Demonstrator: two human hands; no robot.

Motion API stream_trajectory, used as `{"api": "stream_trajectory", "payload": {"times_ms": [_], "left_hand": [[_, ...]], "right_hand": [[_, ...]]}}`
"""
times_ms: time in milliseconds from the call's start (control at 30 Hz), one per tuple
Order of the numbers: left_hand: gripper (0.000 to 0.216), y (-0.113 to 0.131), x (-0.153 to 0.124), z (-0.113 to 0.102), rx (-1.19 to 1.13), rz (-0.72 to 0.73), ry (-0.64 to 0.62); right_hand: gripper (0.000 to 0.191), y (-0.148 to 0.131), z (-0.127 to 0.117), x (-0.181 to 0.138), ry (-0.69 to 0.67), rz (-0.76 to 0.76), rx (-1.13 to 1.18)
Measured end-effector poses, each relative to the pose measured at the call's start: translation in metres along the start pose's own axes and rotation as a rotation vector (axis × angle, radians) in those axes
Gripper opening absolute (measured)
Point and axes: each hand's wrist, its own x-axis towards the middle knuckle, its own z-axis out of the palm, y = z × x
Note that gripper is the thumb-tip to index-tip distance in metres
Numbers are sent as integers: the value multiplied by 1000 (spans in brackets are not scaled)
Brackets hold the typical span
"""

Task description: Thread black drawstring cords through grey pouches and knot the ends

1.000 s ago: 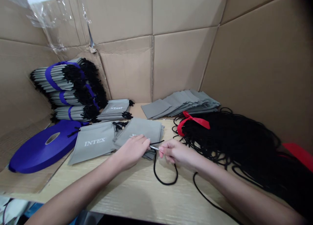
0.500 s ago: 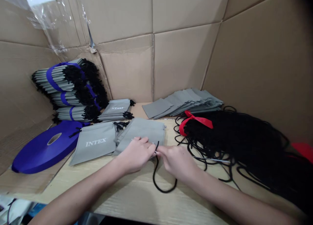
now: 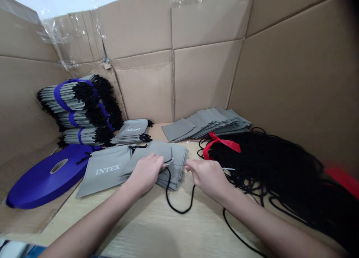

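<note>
My left hand (image 3: 148, 172) is closed on a grey drawstring pouch (image 3: 161, 153), pinching its edge, with a short end of black cord sticking up by the fingertips. My right hand (image 3: 209, 178) is closed on a thin metal threading needle (image 3: 229, 169), whose pale end pokes out behind the hand. A fine line spans the gap between both hands. Below it, black cord (image 3: 181, 212) hangs in a loop from the left fingers to the right hand. More grey pouches (image 3: 176, 175) lie fanned under the left hand, and a finished INTEX pouch (image 3: 105, 170) lies to its left.
A purple ribbon roll (image 3: 33, 187) lies at left, before bundled corded pouches (image 3: 70, 97). A small pouch stack (image 3: 130, 130) and loose grey pouches (image 3: 207, 123) sit at the back. A large black cord heap (image 3: 269, 164) with a red tie (image 3: 224, 141) fills the right. Cardboard walls (image 3: 143, 85) surround the table.
My hands, together before, have moved apart, the left one leftward with the pouch edge. A fine line now shows between them. The view has tilted up slightly.
</note>
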Motion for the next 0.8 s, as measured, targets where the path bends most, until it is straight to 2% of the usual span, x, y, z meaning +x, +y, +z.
{"api": "stream_trajectory", "payload": {"times_ms": [167, 267, 433, 533, 700, 800], "left_hand": [[18, 22, -6, 7, 20, 213, -18], [20, 14, -6, 4, 35, 159, -7], [28, -14, -3, -3, 23, -5, 58], [28, -11, -3, 1, 3, 19, 74], [28, 7, -6, 3, -10, 187, 89], [31, -8, -8, -7, -35, 188, 112]], "right_hand": [[16, -20, 5, -7, -10, -128, 2], [22, -8, -4, -4, 40, -131, -10], [27, 29, -13, 5, 276, -97, -141], [25, 21, -6, 3, 317, -123, -163], [24, -13, 2, -6, 284, -220, -104], [25, -4, 2, -5, 281, -152, -54]]}}
